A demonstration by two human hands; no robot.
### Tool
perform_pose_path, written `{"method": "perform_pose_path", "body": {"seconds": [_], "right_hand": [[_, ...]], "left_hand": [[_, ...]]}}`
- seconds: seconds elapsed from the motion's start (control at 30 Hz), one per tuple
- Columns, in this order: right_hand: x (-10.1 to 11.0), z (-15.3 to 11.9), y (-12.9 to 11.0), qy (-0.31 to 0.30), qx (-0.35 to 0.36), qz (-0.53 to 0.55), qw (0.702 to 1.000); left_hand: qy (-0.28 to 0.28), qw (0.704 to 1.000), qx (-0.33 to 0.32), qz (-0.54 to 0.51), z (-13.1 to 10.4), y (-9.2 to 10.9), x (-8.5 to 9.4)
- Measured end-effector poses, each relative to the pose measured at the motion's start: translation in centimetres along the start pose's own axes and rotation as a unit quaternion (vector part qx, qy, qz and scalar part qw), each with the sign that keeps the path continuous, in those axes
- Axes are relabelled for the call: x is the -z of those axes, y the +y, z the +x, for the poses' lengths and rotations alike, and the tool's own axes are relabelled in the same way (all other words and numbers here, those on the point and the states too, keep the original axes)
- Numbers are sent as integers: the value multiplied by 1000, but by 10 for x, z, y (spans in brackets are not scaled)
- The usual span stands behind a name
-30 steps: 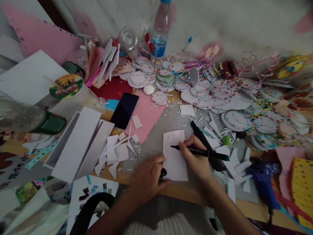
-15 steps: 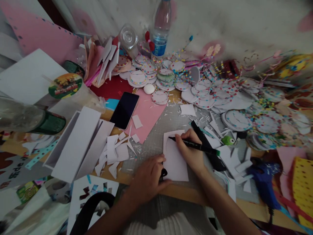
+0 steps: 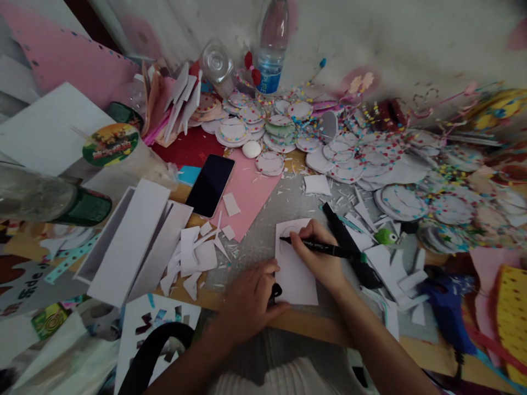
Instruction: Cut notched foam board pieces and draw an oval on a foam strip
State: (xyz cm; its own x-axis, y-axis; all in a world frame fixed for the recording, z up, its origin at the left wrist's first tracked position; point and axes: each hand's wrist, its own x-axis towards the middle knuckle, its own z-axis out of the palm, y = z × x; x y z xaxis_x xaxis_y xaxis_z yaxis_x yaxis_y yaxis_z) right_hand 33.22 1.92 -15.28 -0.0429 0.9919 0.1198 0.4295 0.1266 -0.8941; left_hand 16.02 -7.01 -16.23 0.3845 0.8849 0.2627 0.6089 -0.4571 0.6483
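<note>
My right hand grips a black marker with green at its rear end. The marker tip touches a white sheet of paper, where a thin curved line shows near the top left. My left hand rests on the sheet's left edge with its fingers curled. A small black object pokes out between its fingers and thumb; its kind is mostly hidden. The sheet lies on a grey cutting mat strewn with paper shreds.
Left stand a white box, paper scraps and a phone partly on pink paper. Decorated paper discs pile up behind. A blue glue gun and a black cutter-like tool lie right; a bottle stands at the back.
My right hand and the marker have shifted slightly left and down on the sheet, and the curved line is longer. My left hand stays in place.
</note>
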Motion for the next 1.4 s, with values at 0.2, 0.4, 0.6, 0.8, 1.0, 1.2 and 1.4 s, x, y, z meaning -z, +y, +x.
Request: {"method": "perform_pose_path", "body": {"seconds": [0.2, 0.4, 0.6, 0.8, 1.0, 1.2, 1.4], "right_hand": [[1, 1, 4, 36, -11, 14, 999], [-2, 0, 3, 42, -6, 13, 999], [4, 1, 2, -29, -7, 18, 999], [4, 3, 6, 10, -19, 28, 999], [1, 1, 4, 20, -9, 22, 1000], [6, 0, 2, -53, -7, 11, 998], [13, 3, -3, -125, -17, -3, 992]], "left_hand": [[-3, 1000, 5, -3, -1, 0, -1], [0, 1000, 2, -2, 0, 0, 0], [5, 1000, -3, 0, 0, -1, -2], [-2, 1000, 6, 8, -1, -1, -2], [-2, 1000, 3, 2, -1, -1, -1], [0, 1000, 2, 3, 0, -1, -1], [3, 1000, -4, 9, 0, -1, -1]]}}
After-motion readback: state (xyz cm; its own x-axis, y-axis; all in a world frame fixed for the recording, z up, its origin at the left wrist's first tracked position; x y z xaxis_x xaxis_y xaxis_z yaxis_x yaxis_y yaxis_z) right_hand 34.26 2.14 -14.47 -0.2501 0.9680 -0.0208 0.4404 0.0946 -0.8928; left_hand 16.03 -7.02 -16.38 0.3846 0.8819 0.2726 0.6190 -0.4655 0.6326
